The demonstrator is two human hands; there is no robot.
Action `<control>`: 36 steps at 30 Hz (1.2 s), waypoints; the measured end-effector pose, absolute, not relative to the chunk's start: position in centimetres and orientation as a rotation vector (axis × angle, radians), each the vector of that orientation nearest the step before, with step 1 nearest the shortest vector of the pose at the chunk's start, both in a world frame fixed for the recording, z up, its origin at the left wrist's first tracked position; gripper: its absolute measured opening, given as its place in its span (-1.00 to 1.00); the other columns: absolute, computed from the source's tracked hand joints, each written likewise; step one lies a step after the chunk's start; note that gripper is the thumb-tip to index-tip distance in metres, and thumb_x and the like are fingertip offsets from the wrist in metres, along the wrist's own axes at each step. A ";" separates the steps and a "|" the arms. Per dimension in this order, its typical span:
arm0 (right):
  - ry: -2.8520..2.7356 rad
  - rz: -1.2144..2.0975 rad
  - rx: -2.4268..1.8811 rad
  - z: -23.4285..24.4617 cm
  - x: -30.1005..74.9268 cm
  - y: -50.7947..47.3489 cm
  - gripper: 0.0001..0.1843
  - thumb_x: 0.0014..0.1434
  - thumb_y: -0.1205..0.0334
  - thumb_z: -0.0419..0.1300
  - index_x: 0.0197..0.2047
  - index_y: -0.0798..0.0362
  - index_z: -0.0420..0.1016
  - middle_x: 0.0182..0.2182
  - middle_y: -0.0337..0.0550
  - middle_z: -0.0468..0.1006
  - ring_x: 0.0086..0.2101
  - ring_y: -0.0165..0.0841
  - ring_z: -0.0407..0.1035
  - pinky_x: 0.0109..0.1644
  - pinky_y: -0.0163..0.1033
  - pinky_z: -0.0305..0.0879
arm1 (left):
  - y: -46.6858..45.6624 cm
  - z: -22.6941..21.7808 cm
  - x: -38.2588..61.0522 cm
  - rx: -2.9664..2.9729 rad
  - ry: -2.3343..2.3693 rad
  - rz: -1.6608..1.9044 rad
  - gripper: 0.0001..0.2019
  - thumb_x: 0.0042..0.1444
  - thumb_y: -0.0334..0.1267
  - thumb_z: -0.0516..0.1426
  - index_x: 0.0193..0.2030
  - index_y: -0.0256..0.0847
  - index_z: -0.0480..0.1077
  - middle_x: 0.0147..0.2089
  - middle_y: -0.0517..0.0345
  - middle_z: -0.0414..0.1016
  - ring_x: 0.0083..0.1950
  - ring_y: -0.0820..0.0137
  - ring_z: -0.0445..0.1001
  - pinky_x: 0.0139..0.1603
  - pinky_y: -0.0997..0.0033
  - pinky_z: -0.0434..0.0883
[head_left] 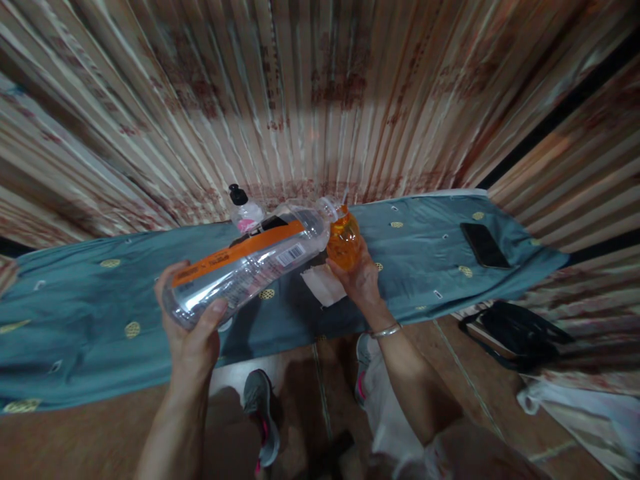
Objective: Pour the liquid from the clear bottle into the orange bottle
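My left hand (193, 327) is closed around the base of a large clear plastic bottle (250, 257) with an orange label. The bottle lies tilted in the air, its neck pointing right and meeting the top of a small orange bottle (344, 240). My right hand (361, 277) wraps round that orange bottle, which looks roughly upright. Whether liquid is flowing between the two mouths I cannot tell. Below the bottles, a white folded tissue (324, 285) lies on the cloth. A clear pump bottle (246, 212) with a black top stands behind the large bottle.
A blue-green patterned cloth (100, 320) covers the long table. Toward its right end lies a black phone (484, 245). Pleated curtains (310, 100) hang close behind and at the sides. On the tiled floor at right are a black bag (520, 333) and a white bag (580, 407).
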State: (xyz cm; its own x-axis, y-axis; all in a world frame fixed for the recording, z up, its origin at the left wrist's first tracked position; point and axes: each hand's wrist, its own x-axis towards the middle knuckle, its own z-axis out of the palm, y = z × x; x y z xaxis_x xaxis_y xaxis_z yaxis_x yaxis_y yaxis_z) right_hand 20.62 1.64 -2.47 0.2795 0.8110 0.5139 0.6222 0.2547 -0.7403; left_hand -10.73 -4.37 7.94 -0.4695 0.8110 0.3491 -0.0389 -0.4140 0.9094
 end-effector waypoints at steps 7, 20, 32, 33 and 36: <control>-1.410 0.241 -1.470 -2.5 20.6 1.6 0.07 0.33 -0.47 0.48 0.59 0.09 0.39 0.33 0.34 0.72 0.32 0.26 0.68 0.42 0.44 0.65 | -4.5 8.1 -10.6 1.121 1.209 1.927 -0.09 -0.38 0.05 0.74 0.20 0.06 0.62 0.08 0.24 0.70 -0.03 0.30 0.64 0.04 0.34 0.67; -1.445 0.197 -1.478 -2.6 20.6 1.6 0.11 0.35 -0.55 0.38 0.61 0.09 0.34 0.35 0.37 0.73 0.32 0.23 0.68 0.42 0.39 0.66 | -4.4 8.1 -10.7 1.136 1.190 1.938 -0.11 -0.36 0.04 0.74 0.19 0.05 0.64 0.07 0.25 0.70 -0.03 0.32 0.66 0.01 0.40 0.67; -1.443 0.190 -1.475 -2.6 20.6 1.6 0.08 0.33 -0.51 0.45 0.59 0.08 0.37 0.33 0.34 0.73 0.31 0.19 0.69 0.39 0.35 0.69 | -4.5 8.0 -10.9 1.138 1.232 1.919 -0.10 -0.36 0.06 0.72 0.21 0.09 0.61 0.10 0.24 0.68 0.00 0.28 0.65 0.08 0.30 0.71; -1.445 0.197 -1.478 -2.5 20.6 1.6 0.08 0.33 -0.50 0.46 0.59 0.08 0.37 0.34 0.35 0.73 0.32 0.19 0.68 0.40 0.36 0.68 | -4.5 7.9 -11.0 1.156 1.241 1.901 -0.10 -0.33 0.07 0.71 0.22 0.10 0.59 0.11 0.23 0.67 0.01 0.26 0.65 0.11 0.24 0.72; -1.438 0.215 -1.489 -2.4 20.6 1.6 0.09 0.33 -0.47 0.48 0.60 0.10 0.37 0.36 0.37 0.70 0.35 0.22 0.66 0.44 0.38 0.65 | -4.5 7.8 -11.1 1.212 1.251 1.865 -0.11 -0.27 0.11 0.68 0.25 0.10 0.55 0.12 0.20 0.64 0.01 0.20 0.64 0.19 0.08 0.74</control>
